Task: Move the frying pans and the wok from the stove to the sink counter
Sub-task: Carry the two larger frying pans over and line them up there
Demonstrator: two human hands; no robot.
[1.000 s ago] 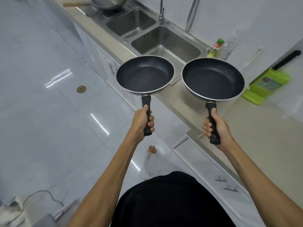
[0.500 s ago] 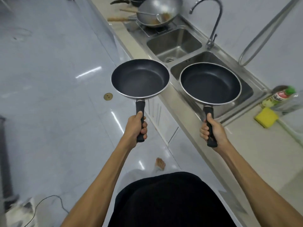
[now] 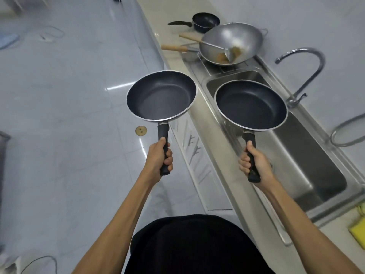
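I hold two dark non-stick frying pans by their black handles. My left hand (image 3: pixel 159 157) grips the left frying pan (image 3: pixel 161 95), which hangs over the floor beside the counter edge. My right hand (image 3: pixel 254 165) grips the right frying pan (image 3: pixel 250 104), held above the steel double sink (image 3: pixel 316 165). Farther along the counter a silver wok (image 3: pixel 235 38) with a wooden handle rests on the sink's drainboard, with a metal ladle and brown food scraps in it.
A small dark saucepan (image 3: pixel 205 21) stands behind the wok. A curved tap (image 3: pixel 308 76) rises at the sink's back edge. A yellow sponge (image 3: pixel 358 232) lies at the right edge. White tiled floor with a round drain cover (image 3: pixel 140 130) is on the left.
The view has swung along the counter: the sink has slid down and right, and the wok and saucepan have come fully into sight. Both pans stay gripped in my hands.
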